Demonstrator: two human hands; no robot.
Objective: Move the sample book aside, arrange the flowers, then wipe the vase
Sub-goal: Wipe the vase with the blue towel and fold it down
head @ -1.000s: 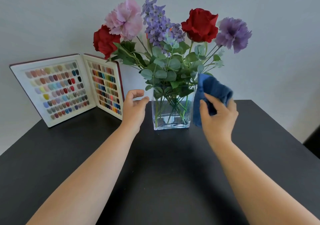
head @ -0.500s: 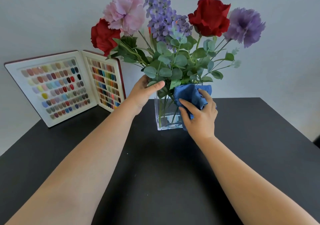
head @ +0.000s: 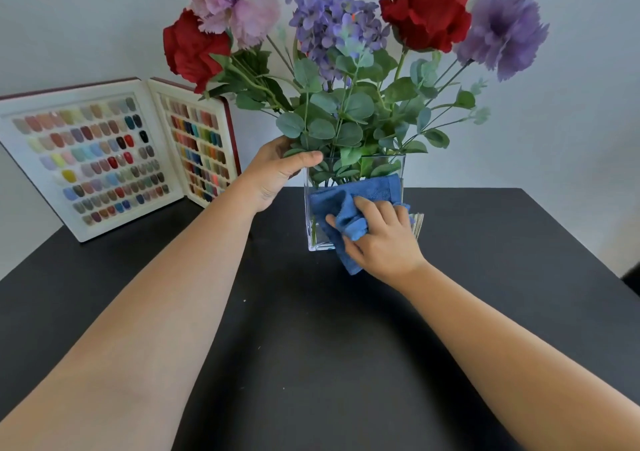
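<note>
Centrally on the black tabletop (head: 485,277) stands a square glass vase (head: 317,235) holding the flowers (head: 346,69). At its far-left top corner the left hand (head: 273,176) has its grip closed on the rim, thumb lying along the near edge. Low on the near glass face, the right hand (head: 381,242) presses a blue cloth (head: 363,190) flat, its grip bunched on the fabric. Far left, the sample book (head: 104,159) stands open against the wall, well apart from the vase.
</note>
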